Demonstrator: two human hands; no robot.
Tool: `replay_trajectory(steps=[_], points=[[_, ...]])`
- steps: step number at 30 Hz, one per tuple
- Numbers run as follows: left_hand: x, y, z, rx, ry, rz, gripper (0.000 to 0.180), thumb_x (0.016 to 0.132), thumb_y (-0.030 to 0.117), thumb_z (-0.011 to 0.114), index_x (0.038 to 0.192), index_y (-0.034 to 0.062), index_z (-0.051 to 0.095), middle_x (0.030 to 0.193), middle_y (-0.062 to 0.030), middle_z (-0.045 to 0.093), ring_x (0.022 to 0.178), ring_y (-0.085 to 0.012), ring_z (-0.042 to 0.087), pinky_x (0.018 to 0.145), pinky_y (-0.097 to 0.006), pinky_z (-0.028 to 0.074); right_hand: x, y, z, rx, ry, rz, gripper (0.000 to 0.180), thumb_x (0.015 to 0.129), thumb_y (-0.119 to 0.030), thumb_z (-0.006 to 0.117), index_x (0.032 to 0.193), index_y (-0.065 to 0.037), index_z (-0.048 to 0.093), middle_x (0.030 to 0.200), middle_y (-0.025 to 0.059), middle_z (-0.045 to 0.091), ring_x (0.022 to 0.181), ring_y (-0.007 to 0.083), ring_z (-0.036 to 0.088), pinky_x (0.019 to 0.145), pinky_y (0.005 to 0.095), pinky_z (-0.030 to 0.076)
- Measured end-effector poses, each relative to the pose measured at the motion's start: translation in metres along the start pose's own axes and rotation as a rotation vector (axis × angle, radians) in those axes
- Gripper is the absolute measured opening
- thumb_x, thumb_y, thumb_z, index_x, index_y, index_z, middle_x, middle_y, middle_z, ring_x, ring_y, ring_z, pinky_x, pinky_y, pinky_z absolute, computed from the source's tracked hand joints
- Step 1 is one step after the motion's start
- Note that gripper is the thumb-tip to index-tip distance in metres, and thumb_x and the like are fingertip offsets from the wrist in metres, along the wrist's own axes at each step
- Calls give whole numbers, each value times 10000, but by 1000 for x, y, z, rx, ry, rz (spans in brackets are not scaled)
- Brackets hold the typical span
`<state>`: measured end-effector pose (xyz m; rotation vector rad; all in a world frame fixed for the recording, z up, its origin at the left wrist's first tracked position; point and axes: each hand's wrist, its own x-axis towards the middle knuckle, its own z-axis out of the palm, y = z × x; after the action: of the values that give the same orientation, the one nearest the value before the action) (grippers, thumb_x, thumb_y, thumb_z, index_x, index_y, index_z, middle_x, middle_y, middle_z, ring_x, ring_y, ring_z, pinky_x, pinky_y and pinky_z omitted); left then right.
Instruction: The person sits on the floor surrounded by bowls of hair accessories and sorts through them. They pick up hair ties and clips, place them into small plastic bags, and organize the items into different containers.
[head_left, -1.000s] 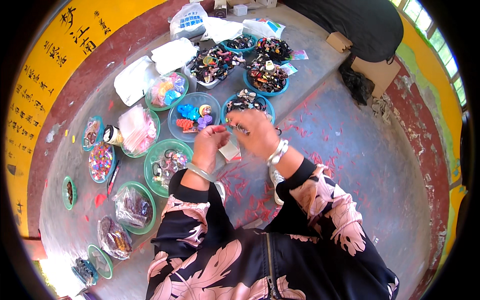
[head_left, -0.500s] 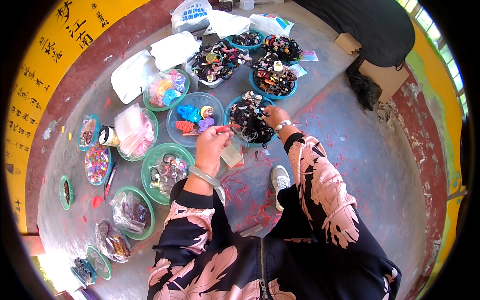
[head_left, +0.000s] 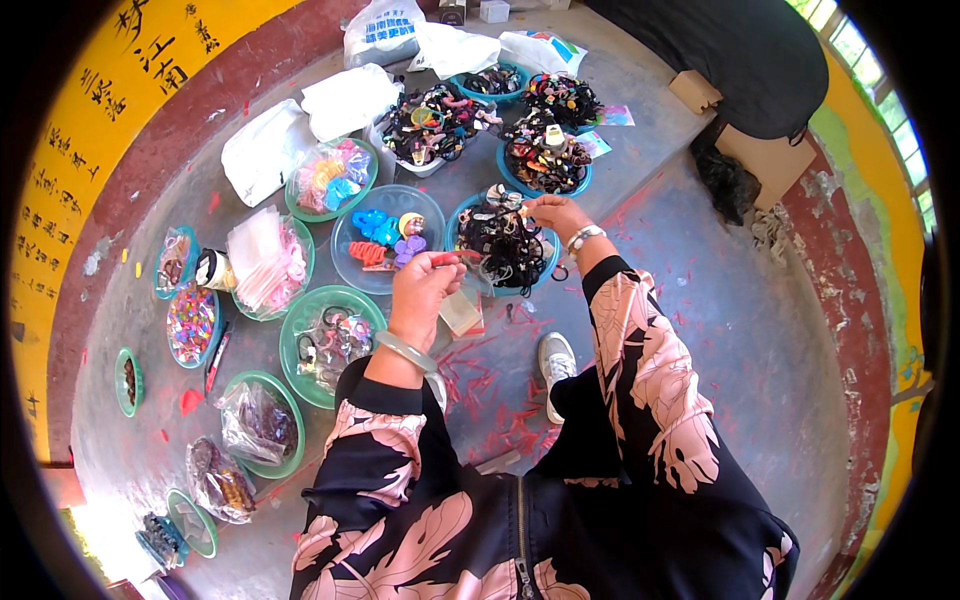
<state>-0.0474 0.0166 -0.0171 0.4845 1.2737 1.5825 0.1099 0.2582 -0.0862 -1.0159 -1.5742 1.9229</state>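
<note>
Fingers of the left hand pinch a thin red strip above a small clear plastic packet, while the right hand closes on a dark hair tie in the blue round bowl of black hair ties on the grey concrete floor. Picking appears underway; joining tie and strip likely needs both hands brought together.

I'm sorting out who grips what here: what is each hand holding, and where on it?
Left hand pinches a thin red strip by its near end. Right hand reaches into a bowl of dark hair ties; its hold cannot be told.
</note>
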Motion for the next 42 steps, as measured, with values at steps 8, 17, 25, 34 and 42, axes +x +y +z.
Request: replay_trajectory(steps=[8,17,25,34,42], points=[[-3,4,5,28,12,-12,115,815,65,548,919,18,557,846,-68,609,750,-133,585,685,-234,472,-33,-47,17,586,-130,-104,111,826,-132,539,897,-47,549,884,99,612,782,178,590,677,295,487],[-3,2,4,19,-7,-16,105,819,72,543,910,21,556,844,-62,608,741,-124,581,683,-230,472,-14,-27,13,-358,87,68,67,817,-160,585,819,-96,564,720,11,565,650,108,548,594,244,468],[-4,0,1,-3,-10,3,102,820,71,538,907,20,552,845,-64,606,752,-122,581,693,-233,469,-9,-21,11,-660,23,-35,116,796,-153,583,822,-40,583,724,41,590,662,129,577,556,249,439],[-4,1,3,5,1,-6,97,819,69,542,903,22,554,849,-64,604,754,-122,578,692,-231,465,-19,-12,6,-147,-238,257,75,837,-162,572,803,-98,550,736,-9,576,531,81,480,501,200,389],[-4,1,3,14,-5,-6,94,818,70,543,900,27,557,848,-64,605,752,-124,577,691,-233,464,-26,-26,13,-296,-84,76,58,843,-154,557,832,-97,554,736,-18,566,518,65,438,463,201,347]])
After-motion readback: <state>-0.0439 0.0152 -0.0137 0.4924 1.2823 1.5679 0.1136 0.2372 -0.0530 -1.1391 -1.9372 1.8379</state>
